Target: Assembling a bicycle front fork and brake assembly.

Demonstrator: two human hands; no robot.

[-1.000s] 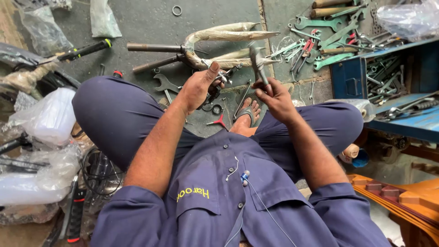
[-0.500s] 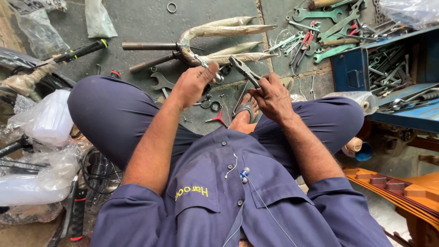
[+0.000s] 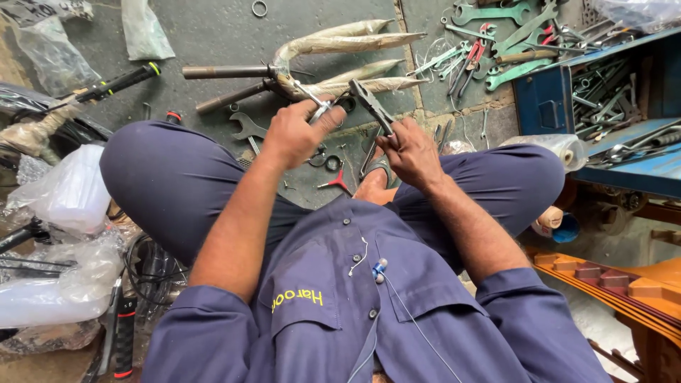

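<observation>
I sit cross-legged on a concrete floor in blue overalls. My left hand pinches a small silver metal part and holds it up above my lap. My right hand grips the handles of grey pliers, whose jaws point up and left toward that part and look close to it; whether they touch it I cannot tell. Just beyond both hands lie wrapped bicycle forks with bare steel steerer tubes.
Wrenches and green spanners are scattered at the far right beside an open blue toolbox full of tools. Clear plastic bags and black-grip handlebars lie at my left. An orange wooden frame stands at the right.
Both hands have risen and drawn closer together. The pliers have swung from upright to pointing left at the small part in my left hand.
</observation>
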